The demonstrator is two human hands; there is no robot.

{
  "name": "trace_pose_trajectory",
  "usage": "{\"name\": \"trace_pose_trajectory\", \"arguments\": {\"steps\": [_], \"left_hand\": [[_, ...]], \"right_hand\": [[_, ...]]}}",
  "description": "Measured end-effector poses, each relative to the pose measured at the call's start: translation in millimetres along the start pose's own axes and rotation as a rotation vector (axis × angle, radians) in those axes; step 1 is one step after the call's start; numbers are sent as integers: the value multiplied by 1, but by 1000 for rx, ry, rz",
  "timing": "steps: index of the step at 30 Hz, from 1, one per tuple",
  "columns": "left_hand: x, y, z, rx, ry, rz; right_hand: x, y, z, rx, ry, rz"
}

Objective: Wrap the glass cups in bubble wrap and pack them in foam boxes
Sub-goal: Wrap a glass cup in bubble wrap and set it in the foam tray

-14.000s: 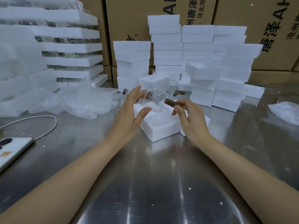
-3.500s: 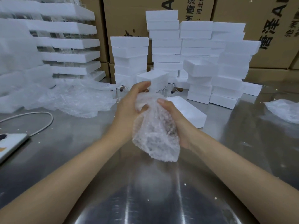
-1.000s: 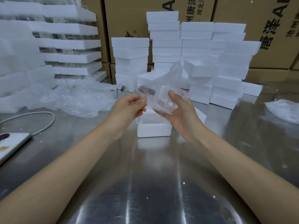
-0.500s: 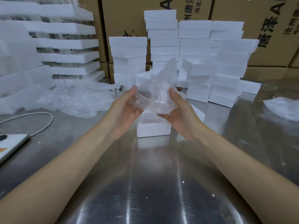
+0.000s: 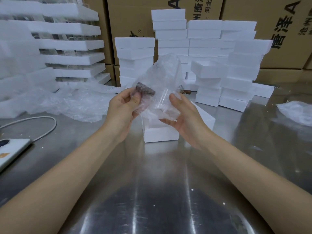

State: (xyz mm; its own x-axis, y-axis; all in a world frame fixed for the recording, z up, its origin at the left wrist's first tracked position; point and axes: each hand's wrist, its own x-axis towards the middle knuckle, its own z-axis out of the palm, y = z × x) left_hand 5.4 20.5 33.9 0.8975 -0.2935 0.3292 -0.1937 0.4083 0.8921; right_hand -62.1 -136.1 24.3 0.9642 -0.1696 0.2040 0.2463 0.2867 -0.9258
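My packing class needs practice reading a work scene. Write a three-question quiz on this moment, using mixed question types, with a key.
1. True or false: the wrapped glass cup already sits inside the open foam box.
2. The left hand pinches: A) the cup's brown handle through the bubble wrap; B) a tape roll; C) scissors.
3. Fill in: the right hand supports the cup from ____.
Key: 1 false, both hands hold it above the box; 2 A; 3 below.
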Motion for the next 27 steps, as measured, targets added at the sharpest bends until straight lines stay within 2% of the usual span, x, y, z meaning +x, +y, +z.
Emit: {"name": "trace_pose_trajectory", "arguments": {"steps": [4, 7, 12, 15, 20, 23, 27], "left_hand": [[0, 0, 3, -107, 2, -88], [1, 5, 4, -174, 8, -101], [-2, 2, 2, 229, 2, 43], [-6, 1, 3, 366, -36, 190], [-6, 7, 2, 389, -46, 284], [-8, 7, 2, 400, -134, 291], [-11, -2, -3, 811, -297, 482]], "right_hand": [[1, 0, 0, -17, 51, -38], [0, 0, 0, -185, 47, -74], [-4, -3, -4, -684, -29, -213], [-8, -3, -3, -893, -120, -265], [-10, -4, 0, -907, -105, -310], [-10, 0, 0, -849, -57, -300], [-6, 7, -2, -736, 7, -300]]}}
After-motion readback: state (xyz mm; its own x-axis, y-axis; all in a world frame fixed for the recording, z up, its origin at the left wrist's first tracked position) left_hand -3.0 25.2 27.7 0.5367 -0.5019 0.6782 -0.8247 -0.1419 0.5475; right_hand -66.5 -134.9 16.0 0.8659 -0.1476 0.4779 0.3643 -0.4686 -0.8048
